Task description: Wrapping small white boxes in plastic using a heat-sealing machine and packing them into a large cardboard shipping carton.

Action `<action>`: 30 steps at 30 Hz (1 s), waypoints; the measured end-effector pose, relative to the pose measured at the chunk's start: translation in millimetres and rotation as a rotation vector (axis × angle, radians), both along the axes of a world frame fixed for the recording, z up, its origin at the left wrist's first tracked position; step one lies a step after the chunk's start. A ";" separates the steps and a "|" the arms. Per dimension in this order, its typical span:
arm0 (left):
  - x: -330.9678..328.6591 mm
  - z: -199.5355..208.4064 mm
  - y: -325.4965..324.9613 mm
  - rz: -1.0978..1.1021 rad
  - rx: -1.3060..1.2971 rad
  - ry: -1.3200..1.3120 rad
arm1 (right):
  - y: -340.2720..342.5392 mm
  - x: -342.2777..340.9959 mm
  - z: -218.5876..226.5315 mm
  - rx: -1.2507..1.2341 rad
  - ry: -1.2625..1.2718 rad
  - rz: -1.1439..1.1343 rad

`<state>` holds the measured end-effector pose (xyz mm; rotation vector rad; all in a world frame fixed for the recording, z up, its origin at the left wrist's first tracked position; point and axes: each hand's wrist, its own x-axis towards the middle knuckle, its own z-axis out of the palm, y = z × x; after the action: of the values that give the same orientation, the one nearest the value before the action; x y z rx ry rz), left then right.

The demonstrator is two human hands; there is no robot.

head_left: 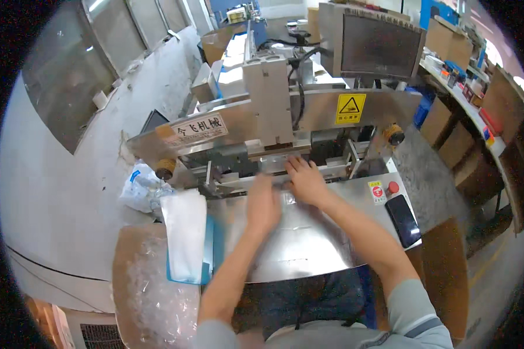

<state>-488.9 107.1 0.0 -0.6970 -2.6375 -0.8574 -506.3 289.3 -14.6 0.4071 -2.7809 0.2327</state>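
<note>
Two hands of yours meet at the machine: your right hand (304, 181) is open, fingers stretched toward the metal bar (278, 152), while your left hand (264, 205) is blurred, so you cannot tell whether it grips anything. What seems to be a clear plastic piece (272, 165) lies just below the bar, beyond your left fingertips; its edges are hard to make out. To do this well, you would best smooth it flat and square to the bar, pressing lightly, since thin plastic probably slides and creases easily. Your right fingertips are very near the bar, so draw them well clear before it can move; the yellow warning sticker (350, 109) deserves heed. Know where the red button (393, 187) is, at the right of the shiny desk (297, 250), near the phone (403, 221).
</note>
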 end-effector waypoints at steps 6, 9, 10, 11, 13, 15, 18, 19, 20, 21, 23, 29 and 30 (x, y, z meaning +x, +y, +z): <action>156.1 -39.1 -30.7 -0.029 -0.160 0.054 | -13.8 6.1 25.0 0.006 -0.063 0.051; 156.3 -38.4 -22.5 -0.006 -0.111 0.091 | -1.1 -1.9 9.4 -0.016 -0.081 0.053; 156.6 -41.2 -24.6 0.004 -0.108 0.096 | -4.2 -1.7 11.9 -0.011 -0.076 0.062; 156.2 -43.7 -25.0 0.009 -0.088 0.101 | -7.1 -1.9 14.1 -0.005 -0.097 0.049; 157.6 -47.0 -28.3 0.015 -0.075 0.116 | -14.2 -0.2 17.4 -0.006 -0.109 0.037; 162.6 -48.9 -28.1 0.031 -0.071 0.121 | -20.0 7.1 20.0 -0.049 -0.065 0.014; 162.9 -47.8 -28.4 0.050 -0.089 0.104 | -26.6 6.2 30.4 -0.009 -0.078 -0.040; 163.4 -46.7 -27.8 0.063 -0.124 0.094 | -27.6 5.1 33.1 0.027 -0.070 -0.071; 162.8 -47.3 -27.4 0.063 -0.127 0.092 | -28.7 1.3 36.4 0.025 -0.073 -0.070; 162.4 -47.9 -28.2 0.062 -0.124 0.100 | -29.5 -4.1 39.7 0.049 -0.115 -0.103; 163.6 -50.4 -27.9 0.053 -0.128 0.102 | -29.6 -8.5 41.9 0.067 -0.165 -0.141; 161.6 -48.9 -29.3 0.100 -0.011 0.116 | -27.8 -19.6 44.8 0.131 -0.168 -0.110; 160.8 -45.0 -29.1 0.143 0.042 0.122 | -26.8 -20.4 45.8 0.152 -0.155 -0.104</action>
<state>-328.1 78.0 -45.0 -0.5253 -2.5182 -0.8008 -526.7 262.5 31.2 0.2897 -2.9726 0.0290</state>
